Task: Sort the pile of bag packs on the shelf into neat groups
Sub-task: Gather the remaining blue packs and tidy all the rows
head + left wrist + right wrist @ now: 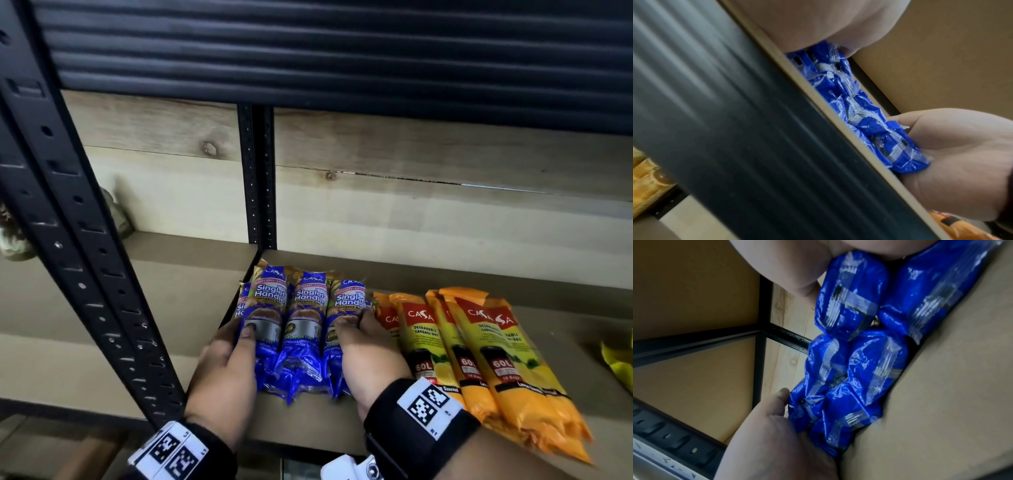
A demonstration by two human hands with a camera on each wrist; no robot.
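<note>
Setting: shop or stockroom, retail shelving bay. Evidence: black slotted steel uprights [78, 246] with rows of adjustment holes; fibreboard shelf deck [191, 294]; pale plank backing [411, 205]; ribbed dark metal edge of shelf above [308, 51]. Stock: several identical blue garbage bag packs [301, 318], branded, lying side by side; matching group of orange-yellow garbage bag packs [479, 349] just beside, marked 60L. Multiple copies of same packaged goods, retail labels facing up.
</note>
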